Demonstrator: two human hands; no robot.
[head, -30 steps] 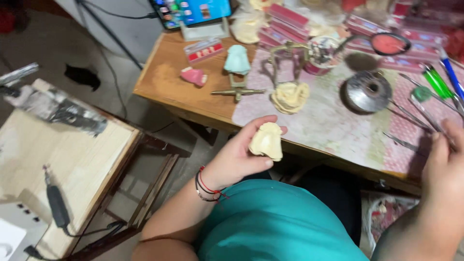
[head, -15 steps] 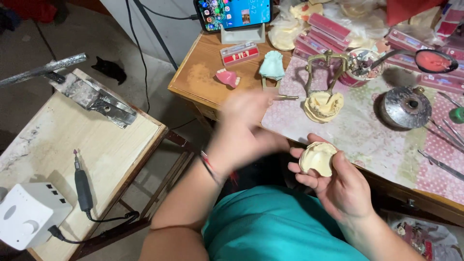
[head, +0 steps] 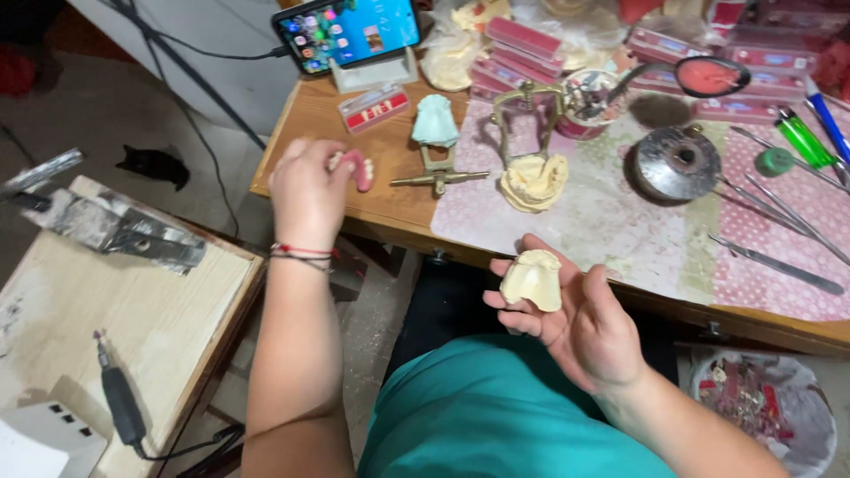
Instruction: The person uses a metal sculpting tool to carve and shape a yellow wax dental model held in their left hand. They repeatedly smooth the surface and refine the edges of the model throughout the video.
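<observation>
Light is even and fairly bright, with soft shadows. The lit phone screen (head: pixel 347 33) glows strongly. The left hand (head: pixel 307 190) looks slightly blurred.

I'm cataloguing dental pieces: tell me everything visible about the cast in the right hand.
The cast is a pale cream, plaster-like arch-shaped dental model, matte and smooth on the face shown. It lies on the open right hand, resting on the fingers, held in front of the table edge above the lap. Nothing else touches it.
</observation>
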